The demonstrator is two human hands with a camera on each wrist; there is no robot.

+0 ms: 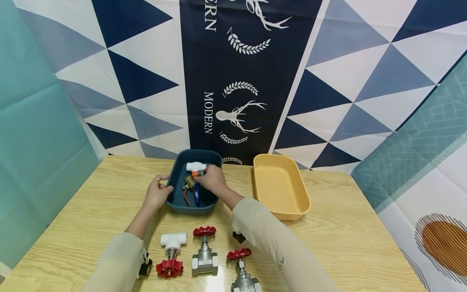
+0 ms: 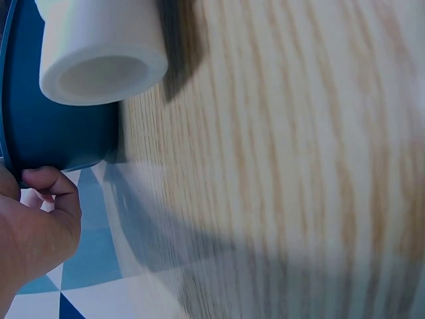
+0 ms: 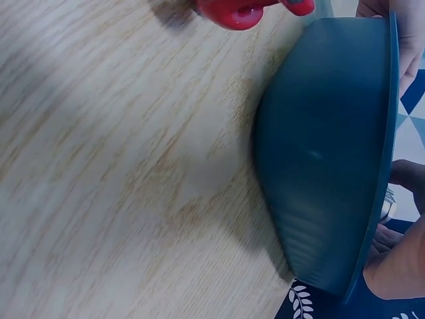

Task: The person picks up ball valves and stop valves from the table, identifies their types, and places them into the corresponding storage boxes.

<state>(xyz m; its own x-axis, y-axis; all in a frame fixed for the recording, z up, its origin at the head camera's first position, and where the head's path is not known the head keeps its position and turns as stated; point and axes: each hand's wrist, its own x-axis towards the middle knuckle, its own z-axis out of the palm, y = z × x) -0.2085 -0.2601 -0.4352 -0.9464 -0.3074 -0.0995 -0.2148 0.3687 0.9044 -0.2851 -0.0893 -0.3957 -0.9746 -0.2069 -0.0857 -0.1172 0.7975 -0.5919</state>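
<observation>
Steadying the blue bin [image 1: 191,209] by its rim while pinching a silver fitting [image 3: 388,206] at its opening.

With left hand [image 1: 156,195] holding the left rim between thumb and fingers, probably to keep the bin from shifting. With right hand [image 1: 214,180] reaching over the right side, fingers and thumb closed about the silver fitting, apparently for control among crowded parts; too covered to tell whether touching the contents. Inside the bin: a white tee fitting [image 1: 195,166], a brass valve [image 1: 189,182], a red lever [image 1: 186,198] and a blue lever [image 1: 197,195], presumably contained by the walls. On the wooden table [image 1: 339,243] in front: a white valve [image 1: 173,241], a silver valve [image 1: 205,263] and a second silver valve [image 1: 246,284], spaced apart, likely for easy access. To the right, apart from the bin: a yellow tray [image 1: 281,186].
</observation>
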